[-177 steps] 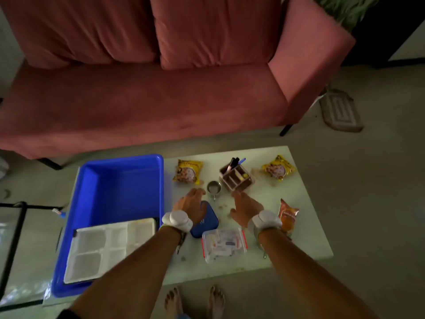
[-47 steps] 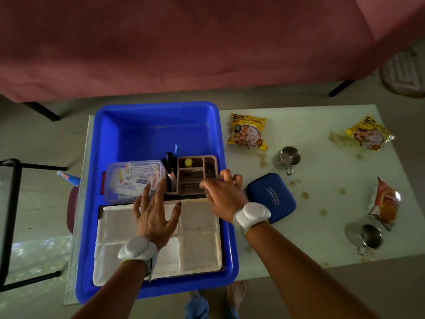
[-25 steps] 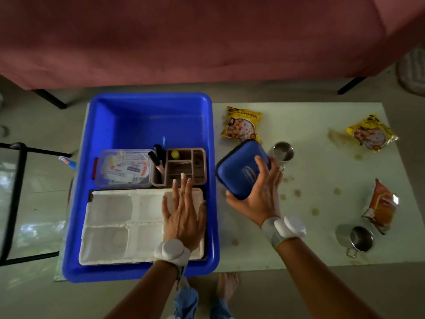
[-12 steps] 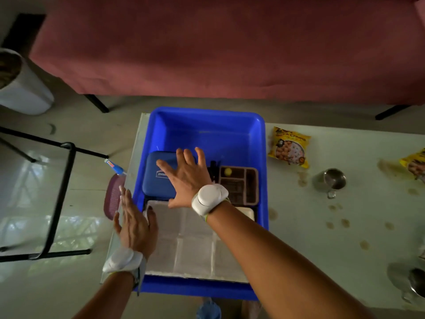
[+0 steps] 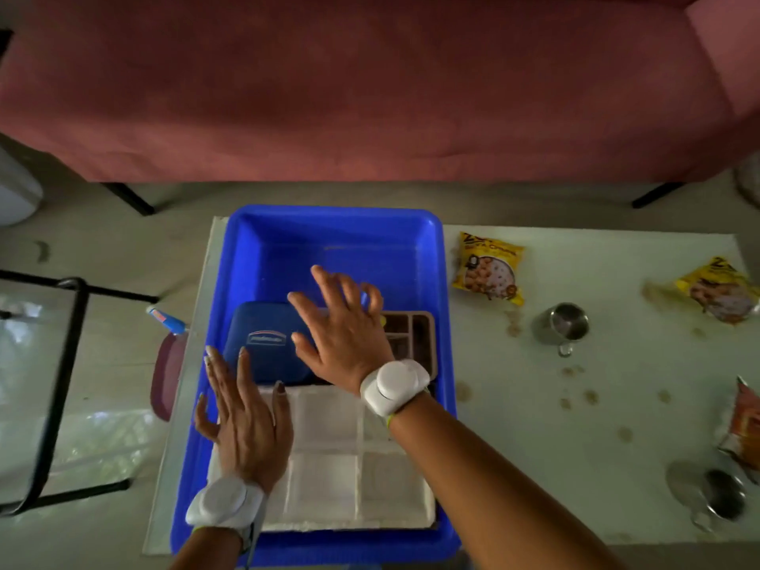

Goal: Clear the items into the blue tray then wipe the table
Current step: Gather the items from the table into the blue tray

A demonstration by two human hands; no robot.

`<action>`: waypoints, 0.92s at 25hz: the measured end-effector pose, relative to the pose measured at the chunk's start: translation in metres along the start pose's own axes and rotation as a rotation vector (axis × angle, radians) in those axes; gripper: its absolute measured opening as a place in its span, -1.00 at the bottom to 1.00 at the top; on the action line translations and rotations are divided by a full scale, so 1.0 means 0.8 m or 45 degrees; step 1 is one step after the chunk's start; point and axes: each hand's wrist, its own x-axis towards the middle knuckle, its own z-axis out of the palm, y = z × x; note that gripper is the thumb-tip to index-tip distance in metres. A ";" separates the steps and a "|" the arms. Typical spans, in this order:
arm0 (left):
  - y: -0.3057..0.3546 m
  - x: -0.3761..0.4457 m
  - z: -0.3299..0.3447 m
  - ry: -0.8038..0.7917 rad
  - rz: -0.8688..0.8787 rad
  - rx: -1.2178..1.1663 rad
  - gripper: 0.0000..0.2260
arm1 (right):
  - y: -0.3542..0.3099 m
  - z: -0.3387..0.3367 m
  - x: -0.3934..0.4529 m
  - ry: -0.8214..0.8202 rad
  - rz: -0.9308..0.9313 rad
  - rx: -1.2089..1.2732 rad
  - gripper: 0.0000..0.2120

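- Deep blue plastic tray [image 5: 335, 232] on the left end of the pale white table [image 5: 596, 438]; already in it: dark blue zipped case [image 5: 263, 343] mid-left, brown compartmented plastic organiser [image 5: 415, 335] to its right, white foam divided meal tray [image 5: 341, 458] at the near end.
- Right hand [image 5: 341, 335] spread over the case and organiser, fingers straight and released, grasping nothing.
- Left hand [image 5: 246, 421] flat over the tray's near-left wall and foam tray, fingers relaxed, holding nothing.
- Not yet cleared, right of the tray: yellow snack packet [image 5: 487, 273] just beside the far rim; small steel cup [image 5: 561, 325] further right; second yellow packet [image 5: 719, 290] far right; orange packet [image 5: 746, 425] and second steel cup [image 5: 719, 493] at the near-right edge.
- Packets likely light, crinkly, soft; best pinched at a sealed edge, not squeezed.
- Cups likely rigid, smooth, slippery; best taken by handle or rim, kept upright in case of dregs.
- Brown stains [image 5: 580, 384] scattered on the table, left for wiping.
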 end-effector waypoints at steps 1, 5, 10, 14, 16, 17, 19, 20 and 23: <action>0.024 0.000 0.001 0.035 0.068 -0.041 -0.45 | 0.020 -0.005 -0.007 0.149 0.121 0.012 -0.57; 0.143 0.000 0.023 0.073 0.571 -0.308 -0.54 | 0.125 -0.028 -0.039 0.255 0.688 0.118 -0.62; 0.294 0.009 0.081 -0.307 0.578 -0.570 -0.62 | 0.271 -0.041 -0.091 -0.383 0.882 -0.003 -0.66; 0.339 0.016 0.127 -0.472 0.255 -0.616 -0.64 | 0.321 -0.019 -0.104 -0.669 0.441 -0.063 -0.68; 0.344 0.018 0.137 -0.531 0.073 -0.634 -0.62 | 0.331 -0.018 -0.094 -0.610 0.579 0.172 -0.67; 0.346 0.019 0.145 -0.543 0.008 -0.633 -0.61 | 0.340 -0.017 -0.086 -0.531 0.691 0.286 -0.64; 0.346 0.018 0.151 -0.525 -0.068 -0.624 -0.60 | 0.349 -0.014 -0.070 -0.398 0.890 0.367 -0.60; 0.349 0.018 0.155 -0.514 -0.088 -0.616 -0.60 | 0.358 -0.010 -0.063 -0.394 0.954 0.376 -0.59; 0.361 0.020 0.162 -0.525 -0.177 -0.584 -0.59 | 0.377 -0.004 -0.049 -0.384 1.030 0.440 -0.61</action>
